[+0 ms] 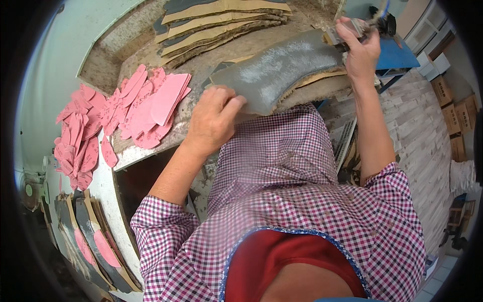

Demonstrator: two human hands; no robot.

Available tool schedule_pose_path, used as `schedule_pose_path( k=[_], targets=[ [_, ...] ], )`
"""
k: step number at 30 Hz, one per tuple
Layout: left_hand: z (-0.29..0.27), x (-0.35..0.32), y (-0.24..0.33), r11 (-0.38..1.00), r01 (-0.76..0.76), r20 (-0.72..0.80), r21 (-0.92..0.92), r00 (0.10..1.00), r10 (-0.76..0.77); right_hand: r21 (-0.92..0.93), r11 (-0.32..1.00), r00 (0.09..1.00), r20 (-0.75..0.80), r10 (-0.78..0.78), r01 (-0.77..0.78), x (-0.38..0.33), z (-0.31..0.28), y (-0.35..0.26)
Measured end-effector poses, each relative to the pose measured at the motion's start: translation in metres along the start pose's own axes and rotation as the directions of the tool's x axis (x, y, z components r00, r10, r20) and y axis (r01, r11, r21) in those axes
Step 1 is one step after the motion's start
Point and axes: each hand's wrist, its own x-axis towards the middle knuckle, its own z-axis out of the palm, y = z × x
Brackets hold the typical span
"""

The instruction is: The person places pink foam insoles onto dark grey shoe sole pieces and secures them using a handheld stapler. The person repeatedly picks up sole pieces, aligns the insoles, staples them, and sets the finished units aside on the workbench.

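A curved grey sheet piece (282, 70) with a whitish smear on it lies on the worktable in front of me. My left hand (214, 118) presses down on its near left end, fingers bent over the edge. My right hand (359, 48) is closed around a brush (352, 30) at the sheet's far right end, up near the top of the view. The brush head is partly hidden by my fingers.
A pile of pink insole-shaped pieces (126, 108) covers the table's left side. Stacked tan and grey curved sheets (221, 22) lie at the back. More grey pieces with pink inserts (95, 241) stand at lower left. Cardboard boxes (455, 121) line the floor at right.
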Motion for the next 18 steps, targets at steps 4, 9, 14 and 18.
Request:
schedule_pose_path(
  k=[4, 9, 14, 18],
  targets=[
    [0.0, 0.003, -0.004, 0.994, 0.089, -0.003, 0.063, 0.996, -0.089, 0.241, 0.97, 0.998, -0.043, 0.054, -0.042, -0.013, -0.004, -0.018],
    [-0.001, 0.007, -0.017, 0.927, 0.361, 0.066, -0.099, 0.932, -0.356, 0.49, 0.858, 0.988, 0.064, 0.139, -0.152, -0.032, -0.003, -0.027],
    [0.006, 0.021, -0.051, 0.451, 0.631, 0.103, -0.632, 0.644, -0.758, 0.715, 0.592, 0.914, 0.173, 0.366, -0.372, -0.039, 0.012, -0.004],
    [-0.01, 0.01, -0.062, 0.541, 0.56, -0.045, -0.627, 0.667, -0.743, 0.676, 0.568, 0.792, 0.038, 0.609, -0.469, -0.048, 0.024, 0.001]
  ],
)
